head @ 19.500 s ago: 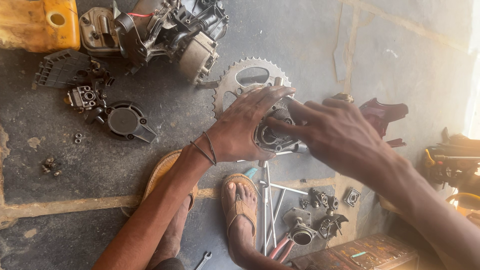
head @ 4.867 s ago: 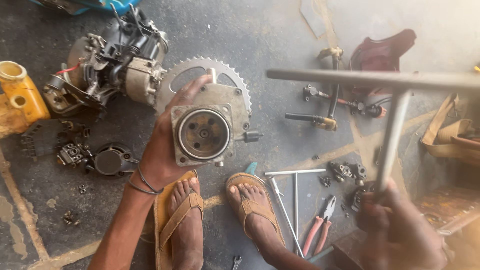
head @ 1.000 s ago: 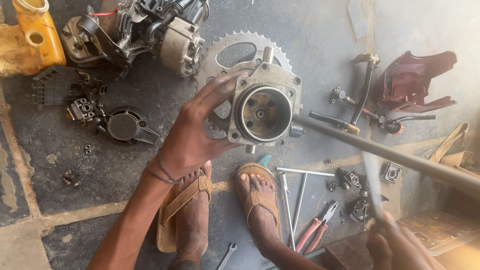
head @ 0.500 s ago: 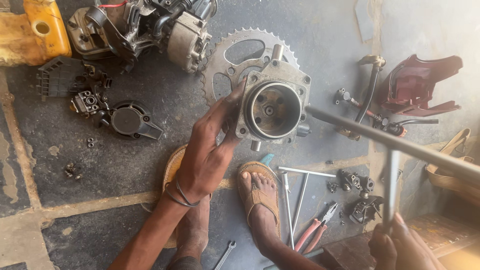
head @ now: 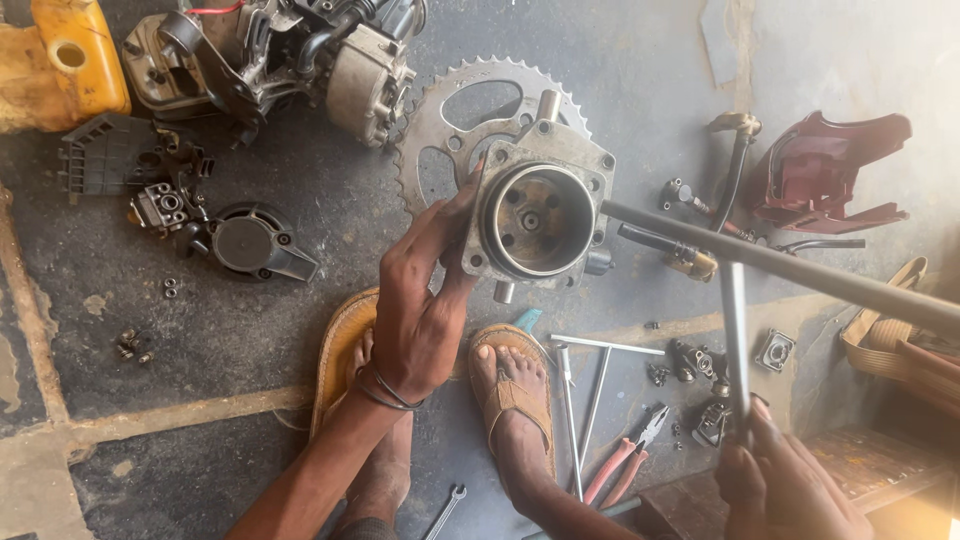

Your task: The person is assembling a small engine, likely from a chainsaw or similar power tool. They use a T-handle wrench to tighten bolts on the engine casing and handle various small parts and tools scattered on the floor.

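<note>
Left hand [head: 420,300]: fingers clamped on the left side of the cylinder [head: 540,215], bore facing up.
Right hand [head: 785,490]: closed round the stem of the T-wrench [head: 735,330].
T-wrench bar: tip touches the cylinder's right edge.
Sprocket [head: 450,120]: behind the cylinder.

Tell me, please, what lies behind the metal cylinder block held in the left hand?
Behind the cylinder block, held up by the left hand, a toothed sprocket lies on the floor. Its upper and left teeth show; its lower right part is hidden by the block.
</note>
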